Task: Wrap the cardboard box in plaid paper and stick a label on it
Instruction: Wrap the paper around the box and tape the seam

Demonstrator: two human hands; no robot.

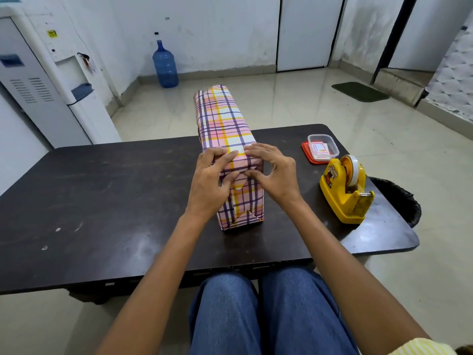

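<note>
Centrally, the fingers (225, 158) of the left hand (208, 176) are curled over the near top corner of the cardboard box (243, 201), and a fold of plaid paper (225, 119) is pinched between them and the thumb. The same fold is pinched at the opposite corner by the forefinger and thumb of the right hand (276, 172), whose other fingers are loosely curled and empty. The box, fully covered, is stood lengthwise on the dark worktop (102, 201), directly ahead of the person. Whether the held flap is already taped cannot be told. If it is not, it is judged likely to spring open once a hand is lifted for tape, and a crooked crease or torn corner could be caused by uneven pressure. The paper is thin and smooth, creased sharply into triangular end flaps. A yellow moulded-plastic tape dispenser (343, 193) is set to the right, and beyond it a label (319, 149) is seen inside a clear rectangular container (335, 147) resting on a red lid.
</note>
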